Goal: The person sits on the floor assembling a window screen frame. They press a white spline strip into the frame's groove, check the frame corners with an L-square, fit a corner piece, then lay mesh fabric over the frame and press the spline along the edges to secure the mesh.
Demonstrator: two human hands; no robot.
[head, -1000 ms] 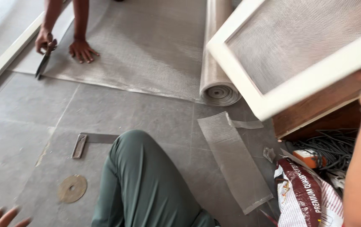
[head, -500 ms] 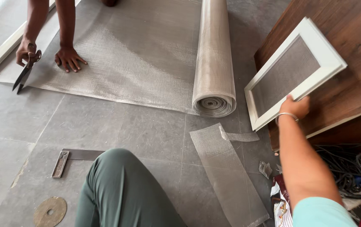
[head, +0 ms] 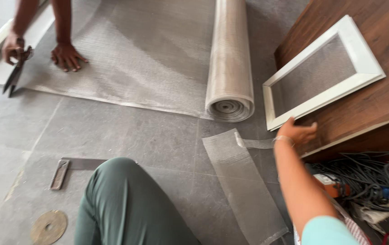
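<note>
The person's right hand (head: 296, 132) reaches out to the lower left corner of a white-framed mesh panel (head: 321, 75), which lies flat on a brown wooden surface (head: 385, 41) at the right of the view. The fingers (head: 310, 128) are loosely curled beside the frame's bottom edge, touching or nearly touching it; the grip is not clamped on anything. The left hand is out of sight, so nothing can be said of its grip. The person's knee in green trousers (head: 126, 204) sits low in the middle of the view.

On the grey tiled floor (head: 126, 131), a roll of metal mesh (head: 228, 59) lies lengthwise with its open end towards the camera, and its unrolled sheet (head: 135, 54) spreads to the left. A cut strip of mesh (head: 244, 186) lies on the floor between the knee and the right arm, just below the roll's end. A steel square (head: 70, 167) rests on the floor left of the knee, and a round metal disc (head: 49, 226) lies near the bottom left corner.

At the top left, another person's hand (head: 67, 56) presses flat on the sheet, while their other hand (head: 12, 45) holds scissors (head: 15, 72) at the sheet's edge. A tangle of cables (head: 367, 177) lies beneath the wooden surface at the right.
</note>
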